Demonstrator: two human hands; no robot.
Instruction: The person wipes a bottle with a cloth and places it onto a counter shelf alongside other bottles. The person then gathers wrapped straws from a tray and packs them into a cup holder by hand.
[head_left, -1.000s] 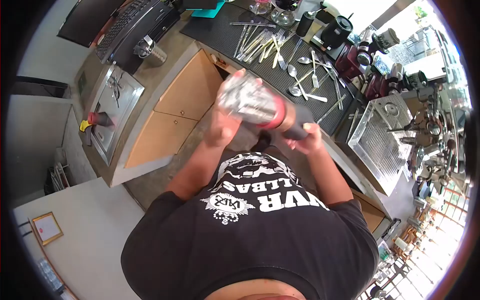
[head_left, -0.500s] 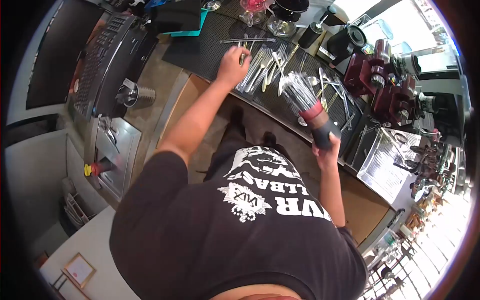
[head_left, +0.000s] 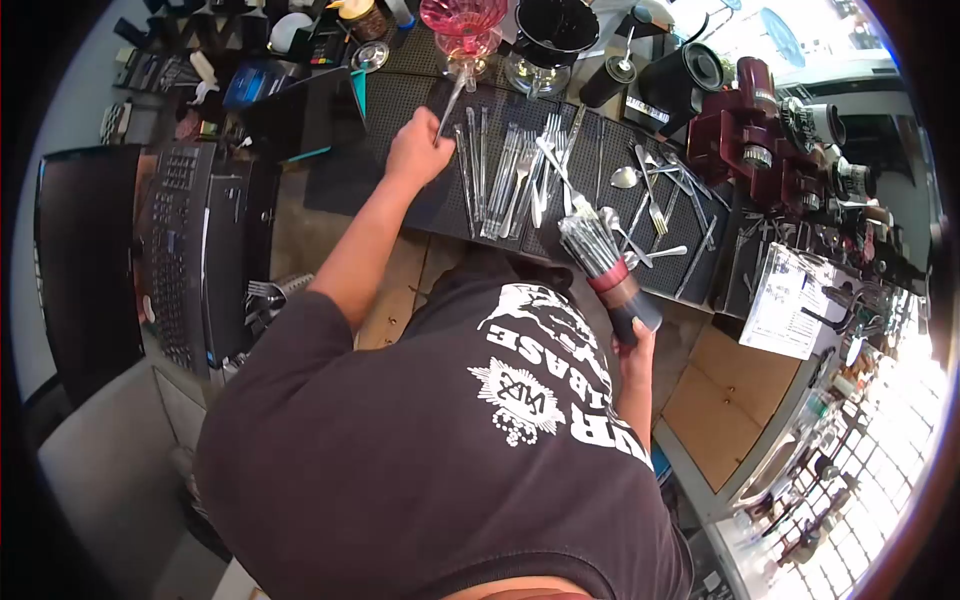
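Note:
My left hand (head_left: 418, 150) is closed around a slim, shiny utensil (head_left: 454, 98) above the dark mat; its exact kind is unclear. Just right of that hand, several slim plastic-wrapped pieces (head_left: 480, 165) lie side by side, followed by a row of forks (head_left: 522, 170) and other cutlery. In my right hand (head_left: 634, 348) is a dark cup with a red band (head_left: 622, 290), tilted over the counter's near edge. Its mouth is packed with wrapped cutlery (head_left: 590, 243). Loose spoons (head_left: 624, 178) and forks (head_left: 655, 215) lie scattered beyond it.
A pink glass dripper (head_left: 463, 22) and a black dripper (head_left: 553, 35) stand at the back. Dark red grinders (head_left: 745, 140) and a white sheet (head_left: 790, 305) are on the right. At left are a keyboard (head_left: 180, 255), a monitor (head_left: 90, 260) and a container of forks (head_left: 270, 300).
My left hand has moved left and away from me, and the utensil in it now shows clearly. Pieces near it lie in a more upright row. The cup stays in my right hand; the view has shifted.

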